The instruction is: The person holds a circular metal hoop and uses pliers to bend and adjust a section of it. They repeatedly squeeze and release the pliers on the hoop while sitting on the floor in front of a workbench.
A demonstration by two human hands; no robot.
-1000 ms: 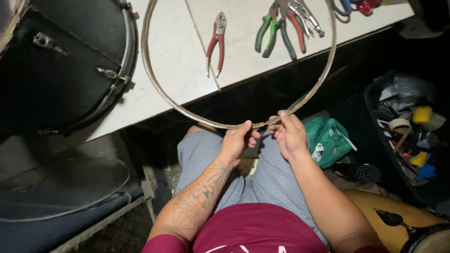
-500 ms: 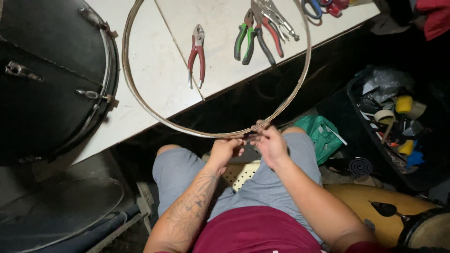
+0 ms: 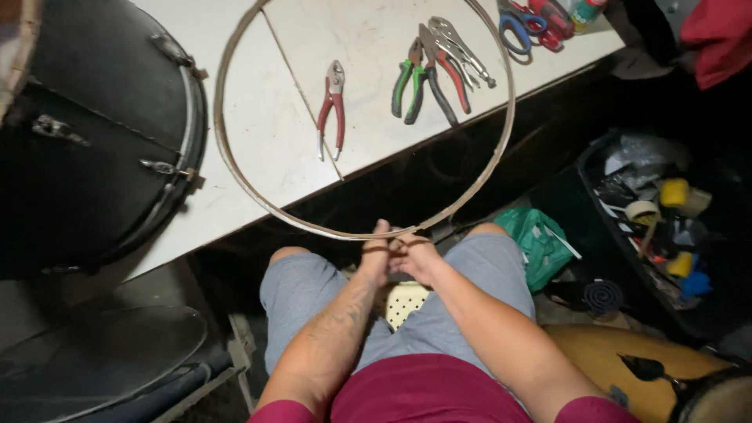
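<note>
Metal hoop (image 3: 235, 188): large ring, near edge pinched by both hands, extending away from them over the white tabletop (image 3: 258, 133). Left hand (image 3: 376, 254) and right hand (image 3: 415, 257) touched side by side, fingers closed on the rim, forearms converging above the lap. Pliers (image 3: 333, 106) lay beyond, inside the ring.

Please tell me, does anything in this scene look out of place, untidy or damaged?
Nothing looks broken or spilled. The metal hoop half overhangs the white table, but the left hand and right hand grip it. The green-handled pliers lie crossed over other pliers, and the black bin is a jumble of tape rolls.
</note>
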